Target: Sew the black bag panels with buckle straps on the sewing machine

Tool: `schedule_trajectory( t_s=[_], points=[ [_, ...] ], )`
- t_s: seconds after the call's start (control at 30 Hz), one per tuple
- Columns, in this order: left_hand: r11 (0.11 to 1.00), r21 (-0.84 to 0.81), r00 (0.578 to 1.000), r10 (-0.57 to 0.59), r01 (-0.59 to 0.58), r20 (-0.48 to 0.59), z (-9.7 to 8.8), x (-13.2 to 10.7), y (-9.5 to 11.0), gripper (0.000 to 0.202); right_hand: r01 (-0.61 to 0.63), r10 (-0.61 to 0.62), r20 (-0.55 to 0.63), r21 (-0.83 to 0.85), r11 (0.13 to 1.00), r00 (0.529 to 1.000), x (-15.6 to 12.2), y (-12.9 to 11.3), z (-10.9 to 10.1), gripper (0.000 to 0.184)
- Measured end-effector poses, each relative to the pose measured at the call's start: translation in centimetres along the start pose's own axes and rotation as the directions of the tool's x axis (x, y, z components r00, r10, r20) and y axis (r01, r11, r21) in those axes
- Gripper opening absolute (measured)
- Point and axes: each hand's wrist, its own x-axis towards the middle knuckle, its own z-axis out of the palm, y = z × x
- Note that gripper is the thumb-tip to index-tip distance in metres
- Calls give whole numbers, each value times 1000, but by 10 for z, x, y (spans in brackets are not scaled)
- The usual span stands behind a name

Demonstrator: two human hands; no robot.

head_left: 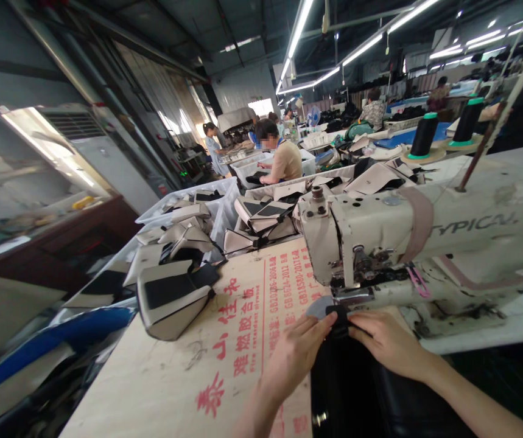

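At the near edge of the tabletop (161, 389), I see the left hand (295, 356) and the right hand (389, 344) meet on a black piece (341, 319) set right at the foot of the sewing machine (425, 237). The left fingers (320, 325) are narrow, pinched on its edge, and the right fingers (361, 322) lie close together, pressing it from the other side. A grey scrap (316, 307) shows just beside it under the machine head.

Most of the dark material (357, 389) hangs below the hands, on my side of the needle, so I judge the seam to be early or midway rather than finished. No stitching is clear enough for me to count.

To the left, a folded beige-and-black panel (170, 298) rests on the printed board, with more panels heaped in white bins (224, 201) behind it. I cannot tell which of these are sewn.

Beyond the machine stand two black thread cones (424, 135), and co-workers (282, 155) sit at benches down the lit hall
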Motion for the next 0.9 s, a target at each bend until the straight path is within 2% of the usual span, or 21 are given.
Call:
schedule_trajectory(
  t_s=[0.13, 0.23, 0.33, 0.47, 0.63, 0.9],
  points=[
    [998, 26, 991, -56, 54, 121, -13, 9, 13, 34, 19, -20, 24, 4, 1000, 1000, 1, 1, 0, 24],
    [998, 17, 987, -57, 56, 152, -17, 13, 18, 34, 38, -38, 20, 12, 999, 999, 2, 3, 1, 22],
    [997, -26, 988, -64, 69, 143, -14, 15, 18, 33, 19, -19, -13, 10, 1000, 1000, 2, 6, 3, 19],
    [985, -95, 984, -130, 141, 119, -6, 15, 12, 27, -45, 46, -69, 11, 999, 997, 3, 10, 2, 18],
    [962, -166, 976, -206, 216, 75, 3, 14, 7, 23, 113, -114, -9, -108, 988, 993, 7, 8, -1, 28],
    [935, -252, 968, -242, 251, 66, 4, 20, 4, 21, 187, -180, 78, -94, 978, 980, 13, 14, 0, 27]
  ],
)
